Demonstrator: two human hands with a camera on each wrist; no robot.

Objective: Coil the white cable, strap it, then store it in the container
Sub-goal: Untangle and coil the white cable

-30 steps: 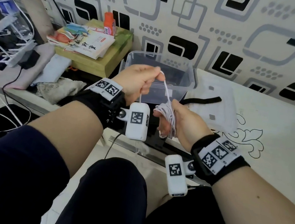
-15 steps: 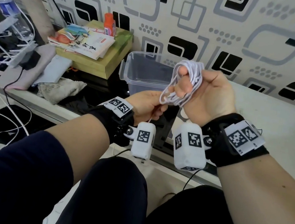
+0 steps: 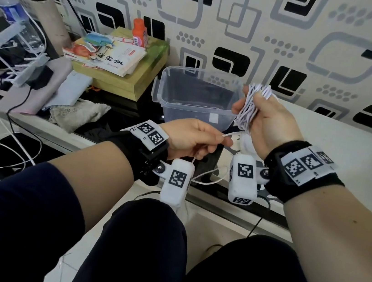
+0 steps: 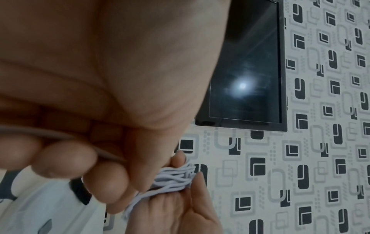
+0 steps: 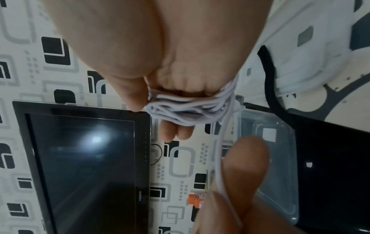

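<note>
The white cable [image 3: 250, 107] is wound in several loops round the fingers of my right hand [image 3: 266, 121], held up just right of the clear plastic container [image 3: 199, 71]. One loose strand [image 3: 208, 180] runs down from the coil. My left hand [image 3: 192, 139] pinches this strand below the coil, fingers curled. The right wrist view shows the coil [image 5: 190, 109] across my fingers, the strand passing my left thumb [image 5: 244, 171], and the black strap [image 5: 269, 88] lying on the white surface beside the container [image 5: 280, 158]. In the left wrist view the coil [image 4: 172, 178] sits beyond my curled fingers [image 4: 80, 158].
A stack of books [image 3: 110, 63] with an orange bottle [image 3: 139, 32] stands left of the container. Further left are a flask [image 3: 42, 13], a water bottle and loose wires [image 3: 11, 149]. A wall television [image 5: 84, 158] hangs above. A white patterned surface [image 3: 346, 151] lies right.
My right hand has risen and turned over with the coil, from below the container's front to beside its right rim. My left hand has dropped and now holds the strand below the coil.
</note>
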